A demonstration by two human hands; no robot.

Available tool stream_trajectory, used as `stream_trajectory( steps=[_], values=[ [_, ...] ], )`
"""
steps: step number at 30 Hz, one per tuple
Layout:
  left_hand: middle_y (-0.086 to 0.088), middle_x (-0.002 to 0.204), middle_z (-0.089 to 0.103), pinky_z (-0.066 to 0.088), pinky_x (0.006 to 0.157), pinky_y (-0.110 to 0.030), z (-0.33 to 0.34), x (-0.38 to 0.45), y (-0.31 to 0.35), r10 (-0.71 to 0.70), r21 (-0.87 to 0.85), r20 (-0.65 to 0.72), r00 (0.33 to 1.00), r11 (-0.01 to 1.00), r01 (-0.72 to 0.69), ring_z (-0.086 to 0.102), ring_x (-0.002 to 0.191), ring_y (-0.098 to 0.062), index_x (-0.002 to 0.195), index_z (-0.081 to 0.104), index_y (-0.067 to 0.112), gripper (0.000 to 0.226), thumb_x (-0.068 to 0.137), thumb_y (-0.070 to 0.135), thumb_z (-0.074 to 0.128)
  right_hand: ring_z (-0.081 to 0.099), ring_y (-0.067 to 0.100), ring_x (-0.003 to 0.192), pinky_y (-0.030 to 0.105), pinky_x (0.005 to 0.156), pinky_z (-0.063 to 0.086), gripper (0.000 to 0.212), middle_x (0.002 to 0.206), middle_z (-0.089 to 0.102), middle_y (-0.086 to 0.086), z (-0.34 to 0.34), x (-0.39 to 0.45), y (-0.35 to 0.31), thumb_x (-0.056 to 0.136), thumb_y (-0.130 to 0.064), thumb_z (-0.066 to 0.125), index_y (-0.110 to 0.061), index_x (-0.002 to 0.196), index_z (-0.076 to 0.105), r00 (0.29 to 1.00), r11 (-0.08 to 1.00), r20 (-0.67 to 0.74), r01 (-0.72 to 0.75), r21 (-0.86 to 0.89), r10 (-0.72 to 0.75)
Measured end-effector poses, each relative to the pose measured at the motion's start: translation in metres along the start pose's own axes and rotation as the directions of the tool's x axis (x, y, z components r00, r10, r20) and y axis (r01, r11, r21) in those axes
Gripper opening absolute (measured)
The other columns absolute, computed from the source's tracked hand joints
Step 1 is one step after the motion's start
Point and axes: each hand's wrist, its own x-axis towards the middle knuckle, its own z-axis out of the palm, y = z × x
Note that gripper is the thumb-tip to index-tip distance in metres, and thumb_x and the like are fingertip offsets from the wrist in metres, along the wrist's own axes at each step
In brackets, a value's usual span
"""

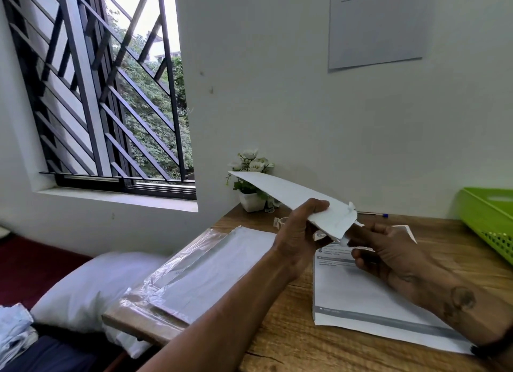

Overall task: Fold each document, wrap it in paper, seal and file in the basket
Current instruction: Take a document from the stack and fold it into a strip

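A white wrapped paper packet (291,195) is held up above the wooden desk (291,341), tilted with its far end toward the window. My left hand (301,232) grips its near part, thumb on top. My right hand (388,249) pinches the packet's near end, where a crumpled bit of tape (350,209) sticks up. A stack of printed documents (361,302) lies flat on the desk below my right hand. The green plastic basket (488,219) stands at the desk's far right edge.
A ream of paper in clear plastic wrap (200,271) lies at the desk's left side. A small potted white flower (251,177), a tape roll (281,221) and a blue pen (374,214) sit by the wall. A pillow (91,285) lies left of the desk.
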Motion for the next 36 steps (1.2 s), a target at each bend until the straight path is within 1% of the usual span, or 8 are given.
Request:
stream_trajectory(
  steps=[5, 10, 14, 21, 25, 27, 31, 36],
  values=[
    [-0.009, 0.102, 0.068, 0.05, 0.094, -0.04, 0.007, -0.004, -0.004, -0.033, 0.11, 0.008, 0.999, 0.993, 0.032, 0.062, 0.103, -0.023, 0.101, 0.069, 0.012, 0.032, 0.076, 0.031, 0.073, 0.063, 0.018, 0.061, 0.028, 0.054, 0.057, 0.009, 0.067, 0.072, 0.004, -0.003, 0.005, 0.008, 0.097, -0.013, 0.065, -0.01, 0.103, 0.072, 0.998, 0.997, 0.055, -0.015, 0.082, 0.01],
    [-0.013, 0.11, 0.071, 0.051, 0.105, -0.045, 0.012, -0.005, -0.004, -0.047, 0.127, -0.011, 0.999, 0.991, 0.048, 0.067, 0.109, -0.028, 0.109, 0.07, 0.011, 0.044, 0.076, 0.038, 0.078, 0.069, 0.024, 0.074, 0.03, 0.062, 0.063, 0.014, 0.078, 0.077, 0.009, -0.007, 0.009, 0.008, 0.093, -0.001, 0.066, -0.003, 0.105, 0.072, 0.998, 0.995, 0.058, -0.035, 0.098, 0.029],
    [-0.009, 0.09, 0.068, 0.055, 0.077, -0.039, 0.008, -0.004, 0.011, 0.029, -0.122, -0.089, 0.996, 0.992, -0.039, 0.066, 0.084, -0.024, 0.115, 0.062, 0.007, 0.077, 0.076, 0.072, 0.074, 0.072, 0.019, 0.073, 0.027, 0.055, 0.063, 0.019, 0.077, 0.079, 0.005, -0.017, 0.02, 0.004, 0.093, 0.008, 0.062, -0.007, 0.1, 0.073, 0.999, 0.988, 0.003, -0.035, 0.151, 0.035],
    [-0.021, 0.147, 0.052, 0.043, 0.108, -0.067, -0.034, 0.004, 0.036, 0.136, -0.465, -0.31, 0.941, 0.841, -0.274, 0.054, 0.129, -0.046, 0.157, 0.033, 0.036, 0.099, 0.077, 0.094, 0.042, 0.07, 0.012, 0.057, 0.023, 0.045, 0.058, 0.019, 0.057, 0.073, -0.004, -0.061, 0.045, -0.009, 0.101, 0.0, 0.055, -0.009, 0.106, 0.071, 0.972, 0.966, -0.218, -0.031, 0.256, 0.089],
    [-0.023, 0.139, 0.057, 0.061, 0.086, -0.049, -0.032, -0.003, 0.036, 0.031, -0.467, -0.306, 0.952, 0.866, -0.178, 0.06, 0.121, -0.04, 0.15, 0.047, 0.023, 0.097, 0.081, 0.091, 0.042, 0.066, 0.003, 0.044, 0.017, 0.043, 0.054, 0.014, 0.052, 0.07, -0.007, -0.072, 0.042, -0.012, 0.093, -0.005, 0.07, -0.015, 0.099, 0.063, 0.984, 0.978, -0.171, -0.01, 0.21, 0.046],
    [-0.02, 0.124, 0.066, 0.062, 0.073, -0.039, -0.025, -0.007, 0.035, -0.032, -0.402, -0.263, 0.964, 0.912, -0.079, 0.066, 0.109, -0.035, 0.142, 0.057, 0.014, 0.099, 0.081, 0.09, 0.043, 0.067, 0.003, 0.046, 0.015, 0.044, 0.054, 0.049, 0.054, 0.071, -0.004, -0.083, 0.053, -0.005, 0.07, -0.014, 0.093, -0.016, 0.108, 0.061, 0.971, 0.966, -0.227, -0.013, 0.258, 0.074],
    [-0.021, 0.113, 0.071, 0.061, 0.074, -0.037, -0.009, -0.013, 0.032, -0.181, -0.3, -0.109, 0.977, 0.943, 0.142, 0.069, 0.099, -0.036, 0.128, 0.066, 0.01, 0.099, 0.078, 0.092, 0.046, 0.069, 0.016, 0.082, 0.034, 0.051, 0.063, 0.014, 0.101, 0.075, 0.002, -0.082, 0.048, -0.013, 0.102, -0.022, 0.06, -0.014, 0.11, 0.069, 0.967, 0.974, -0.221, -0.075, 0.213, 0.123],
    [-0.016, 0.137, 0.062, 0.061, 0.07, -0.035, -0.006, -0.013, 0.024, -0.282, -0.181, 0.142, 0.949, 0.935, 0.305, 0.066, 0.108, -0.033, 0.141, 0.059, 0.011, 0.103, 0.078, 0.092, 0.05, 0.066, 0.024, 0.109, 0.035, 0.063, 0.064, 0.031, 0.123, 0.069, 0.005, -0.078, 0.046, -0.012, 0.085, -0.025, 0.08, -0.014, 0.114, 0.075, 0.984, 0.997, -0.164, -0.073, -0.023, 0.069]
  ],
)
